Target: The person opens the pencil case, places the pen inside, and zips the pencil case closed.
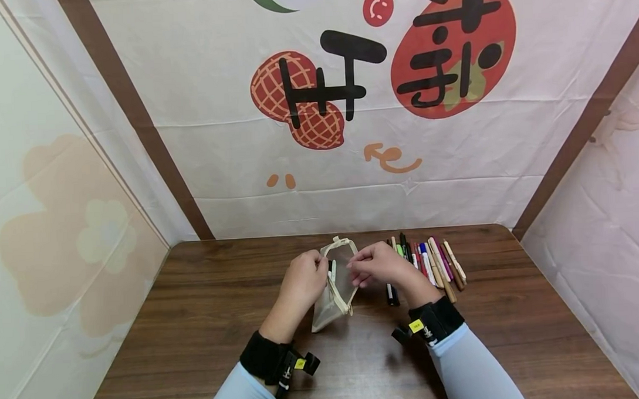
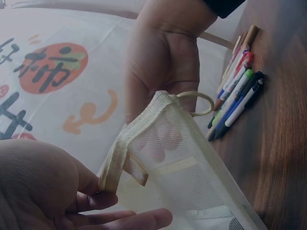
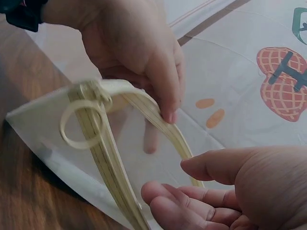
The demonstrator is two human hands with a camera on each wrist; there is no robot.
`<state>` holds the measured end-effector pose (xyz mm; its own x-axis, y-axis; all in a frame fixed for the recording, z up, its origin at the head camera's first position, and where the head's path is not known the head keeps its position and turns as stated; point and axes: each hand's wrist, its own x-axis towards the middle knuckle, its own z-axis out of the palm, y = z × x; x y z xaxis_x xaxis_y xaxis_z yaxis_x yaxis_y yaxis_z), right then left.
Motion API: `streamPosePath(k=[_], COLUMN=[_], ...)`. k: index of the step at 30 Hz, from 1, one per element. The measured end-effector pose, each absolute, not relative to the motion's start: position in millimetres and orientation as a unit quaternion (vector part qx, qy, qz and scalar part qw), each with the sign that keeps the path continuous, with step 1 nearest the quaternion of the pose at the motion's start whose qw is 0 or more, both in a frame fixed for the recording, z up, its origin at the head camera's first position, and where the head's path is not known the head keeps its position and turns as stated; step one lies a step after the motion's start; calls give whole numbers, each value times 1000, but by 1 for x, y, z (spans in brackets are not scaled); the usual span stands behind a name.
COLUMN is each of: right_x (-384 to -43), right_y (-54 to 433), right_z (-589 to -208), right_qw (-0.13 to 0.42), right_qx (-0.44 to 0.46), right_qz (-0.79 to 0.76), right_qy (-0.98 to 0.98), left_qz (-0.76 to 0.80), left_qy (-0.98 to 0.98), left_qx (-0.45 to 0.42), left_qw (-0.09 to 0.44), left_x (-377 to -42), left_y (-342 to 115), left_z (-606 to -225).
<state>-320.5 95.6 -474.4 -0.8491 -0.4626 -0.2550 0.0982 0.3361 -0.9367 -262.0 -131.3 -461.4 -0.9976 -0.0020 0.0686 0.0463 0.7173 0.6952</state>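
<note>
Head view: left hand [image 1: 301,279] pinches a mesh zipper pouch [image 1: 327,316] at its rim, on the table [image 1: 197,327] beside pens [image 1: 426,263]; right hand [image 1: 382,265], thumb and fingers apart, is at its opening; wall cloth [image 1: 217,156] bears upside-down "柿".

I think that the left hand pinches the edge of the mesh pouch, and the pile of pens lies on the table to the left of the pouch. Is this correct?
Not quite: the pile of pens lies on the table to the right of the pouch, as the head view shows. The left hand does pinch the pouch's edge.
</note>
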Motion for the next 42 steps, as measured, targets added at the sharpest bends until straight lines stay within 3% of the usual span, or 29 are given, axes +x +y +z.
streamPosePath(k=[18, 42], right_x=[-323, -329], right_y=[142, 214], right_z=[-454, -444], right_qw=[153, 79], right_qx=[-85, 16], right_qz=[-519, -443], right_qy=[836, 893], left_qz=[-388, -384], left_qy=[-921, -923], left_qx=[-16, -18], left_qw=[21, 22], left_x=[-253, -252], left_y=[-134, -131], left_z=[-459, -460])
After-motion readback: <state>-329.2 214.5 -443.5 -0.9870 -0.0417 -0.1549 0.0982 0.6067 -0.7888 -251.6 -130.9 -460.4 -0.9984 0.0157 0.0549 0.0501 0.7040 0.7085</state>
